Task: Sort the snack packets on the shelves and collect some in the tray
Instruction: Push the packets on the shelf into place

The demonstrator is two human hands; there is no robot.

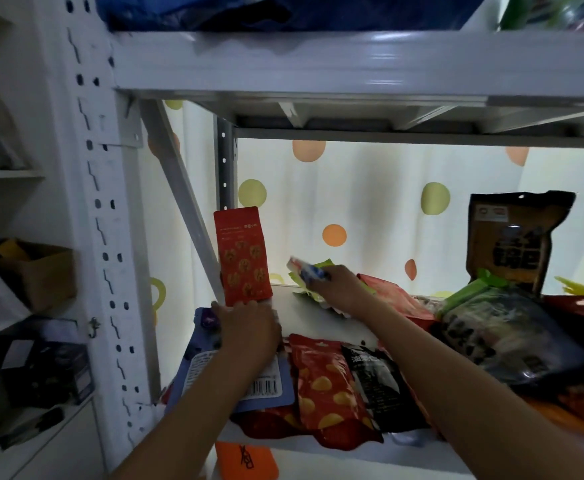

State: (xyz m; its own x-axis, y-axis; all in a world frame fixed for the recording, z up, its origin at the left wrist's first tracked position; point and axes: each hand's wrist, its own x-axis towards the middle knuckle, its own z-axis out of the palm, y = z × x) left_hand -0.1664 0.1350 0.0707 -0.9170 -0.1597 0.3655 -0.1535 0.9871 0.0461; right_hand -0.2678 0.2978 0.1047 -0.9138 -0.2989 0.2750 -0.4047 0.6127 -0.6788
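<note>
On the shelf (321, 315), I am standing a red packet (243, 256) upright at 9 o'clock, left hand (249, 332) gripping its base; right hand (339, 287) is pinching small wrappers (306, 268) at 12. Most packets are lying unsorted; no tray visible.

A bare strip of white metal shelf (304, 317) lies open between the hands. Flat red and black snack packets (332, 386) crowd the front edge beneath the forearms. A tall black standing pouch (512, 237) blocks the far right.

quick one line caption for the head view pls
Left hand holds a red packet upright on the shelf; right hand grips small packets.
</note>
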